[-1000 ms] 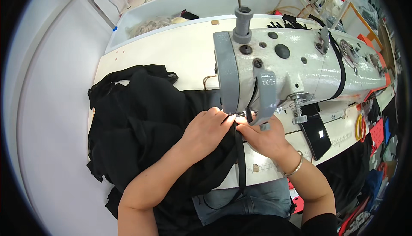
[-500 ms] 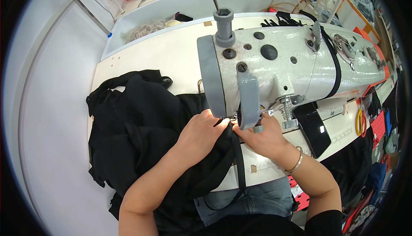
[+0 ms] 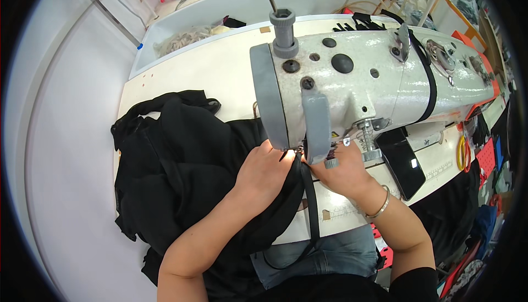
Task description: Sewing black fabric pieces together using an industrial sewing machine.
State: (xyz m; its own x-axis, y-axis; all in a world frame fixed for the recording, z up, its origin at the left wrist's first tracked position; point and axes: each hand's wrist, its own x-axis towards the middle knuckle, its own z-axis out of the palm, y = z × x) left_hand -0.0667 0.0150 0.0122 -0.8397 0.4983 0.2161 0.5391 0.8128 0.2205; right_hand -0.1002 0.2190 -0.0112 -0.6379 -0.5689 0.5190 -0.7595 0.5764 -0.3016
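Lying in soft folds, black cloth is bunched left of the glossy sewing machine, touched by the loosely curled left hand; right hand's fingers are part-hidden; neither grip can be told.

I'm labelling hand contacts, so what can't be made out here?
Right hand: some fingers, head view, hidden behind the sewing machine.
Needle tip: head view, hidden by the same machine.
Black garment: part, head view, hidden beneath the left forearm.
Ruler marks: head view, too small to read.
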